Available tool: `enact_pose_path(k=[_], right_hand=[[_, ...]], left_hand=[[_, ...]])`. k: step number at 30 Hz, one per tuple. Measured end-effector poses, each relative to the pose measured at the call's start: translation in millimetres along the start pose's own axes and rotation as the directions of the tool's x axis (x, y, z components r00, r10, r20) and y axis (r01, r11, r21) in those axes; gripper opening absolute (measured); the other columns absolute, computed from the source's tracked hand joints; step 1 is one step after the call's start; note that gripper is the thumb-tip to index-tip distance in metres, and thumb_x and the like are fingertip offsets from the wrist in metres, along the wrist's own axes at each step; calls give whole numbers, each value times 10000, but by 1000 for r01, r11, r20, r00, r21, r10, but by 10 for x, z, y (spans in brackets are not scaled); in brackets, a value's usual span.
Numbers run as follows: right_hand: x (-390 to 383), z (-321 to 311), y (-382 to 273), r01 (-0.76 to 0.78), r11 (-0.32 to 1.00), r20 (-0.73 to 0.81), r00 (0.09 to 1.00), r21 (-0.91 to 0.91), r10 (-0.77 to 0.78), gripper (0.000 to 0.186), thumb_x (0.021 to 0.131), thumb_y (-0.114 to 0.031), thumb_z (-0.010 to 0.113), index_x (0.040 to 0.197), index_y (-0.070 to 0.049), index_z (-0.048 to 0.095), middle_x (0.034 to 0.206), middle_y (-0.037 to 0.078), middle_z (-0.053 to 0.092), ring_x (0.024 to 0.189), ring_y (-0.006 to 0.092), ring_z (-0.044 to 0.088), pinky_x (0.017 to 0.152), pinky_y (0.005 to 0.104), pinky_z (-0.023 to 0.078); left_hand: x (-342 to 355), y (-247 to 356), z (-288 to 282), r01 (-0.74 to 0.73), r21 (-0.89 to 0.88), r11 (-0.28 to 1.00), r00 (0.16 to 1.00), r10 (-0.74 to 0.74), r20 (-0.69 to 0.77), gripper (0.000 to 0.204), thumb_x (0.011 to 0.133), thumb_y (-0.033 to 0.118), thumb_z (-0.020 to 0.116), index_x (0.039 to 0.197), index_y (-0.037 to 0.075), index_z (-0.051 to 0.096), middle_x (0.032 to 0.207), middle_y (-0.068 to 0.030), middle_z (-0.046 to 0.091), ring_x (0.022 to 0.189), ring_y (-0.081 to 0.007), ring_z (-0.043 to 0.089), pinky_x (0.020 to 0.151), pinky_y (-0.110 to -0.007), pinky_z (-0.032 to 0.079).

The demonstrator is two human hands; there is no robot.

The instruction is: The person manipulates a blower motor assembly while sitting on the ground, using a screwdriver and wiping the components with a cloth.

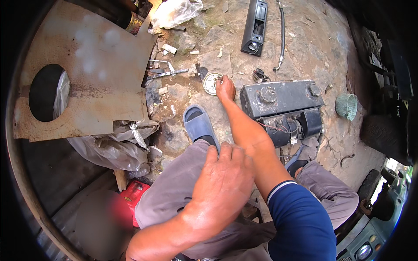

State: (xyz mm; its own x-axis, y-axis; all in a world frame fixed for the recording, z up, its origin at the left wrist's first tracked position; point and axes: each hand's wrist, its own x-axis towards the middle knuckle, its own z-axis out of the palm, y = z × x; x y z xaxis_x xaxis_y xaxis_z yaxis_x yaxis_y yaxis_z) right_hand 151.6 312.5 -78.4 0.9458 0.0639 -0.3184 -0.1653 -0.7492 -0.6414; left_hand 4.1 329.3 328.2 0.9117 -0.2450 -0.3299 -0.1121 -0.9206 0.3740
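Observation:
My right hand [225, 88] reaches forward to a round metal dish [210, 85] with small pieces in it; its fingers are bent closed at the dish's right side, and what they pinch is too small to make out. My left hand [225, 178] is close to the camera, above my legs, with bent, slightly parted fingers and nothing visible in it. A blue-grey slide sandal [196, 124] on my foot is below the dish. Right of my right forearm lies a dark boxy metal and plastic unit [278, 104] with two caps and wires.
A rusty metal sheet [96, 48] with a cut hole lies left, above plastic sheeting [104, 152] and a red case [133, 195]. A black panel [254, 28], black hose [281, 35], tools [167, 74] and green mesh cup [346, 106] lie on stony ground. A vehicle [365, 239] stands right.

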Motion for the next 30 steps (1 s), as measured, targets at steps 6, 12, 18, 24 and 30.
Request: enact_pose_path(k=[6,12,18,24,30], right_hand=[[-204,-165,-81,-2,974,-63,998,226,17,231,904,-247,659,958,-23,678,914,201,710,877,377,683,795,459,521],[-1298,-1001,-216,-21,742,219,961,671,-171,210,899,-209,707,911,0,694,733,64,687,653,127,635,602,321,512],[-2108,-2658,-75,26,859,461,835,511,-299,256,904,-247,718,908,8,694,760,67,695,584,128,623,577,303,507],[-2204,-4362,202,234,959,233,935,158,-266,252,916,-245,686,931,6,702,671,81,672,588,136,637,573,321,500],[-2703,-4848,748,148,943,157,967,298,-201,265,932,-246,678,878,13,691,658,49,651,551,108,606,520,297,472]], left_hand=[[12,-98,28,13,15,1000,1000,-14,22,165,886,184,629,881,20,633,890,-128,600,936,-294,589,829,-419,450],[149,-465,-16,131,-100,986,983,-142,-115,177,888,121,656,986,-21,696,939,-214,664,905,-409,643,820,-483,504],[359,-145,36,63,-270,961,994,-85,-71,293,946,196,636,1147,-8,695,1050,-224,702,973,-368,681,843,-433,524],[509,673,194,-185,-300,936,977,142,-160,338,970,237,629,1200,-6,678,1117,-193,713,1010,-311,696,888,-394,531],[533,1507,610,-132,-714,687,990,120,-67,449,1003,302,618,1346,13,591,1090,-80,720,1030,-143,662,889,-311,524]])
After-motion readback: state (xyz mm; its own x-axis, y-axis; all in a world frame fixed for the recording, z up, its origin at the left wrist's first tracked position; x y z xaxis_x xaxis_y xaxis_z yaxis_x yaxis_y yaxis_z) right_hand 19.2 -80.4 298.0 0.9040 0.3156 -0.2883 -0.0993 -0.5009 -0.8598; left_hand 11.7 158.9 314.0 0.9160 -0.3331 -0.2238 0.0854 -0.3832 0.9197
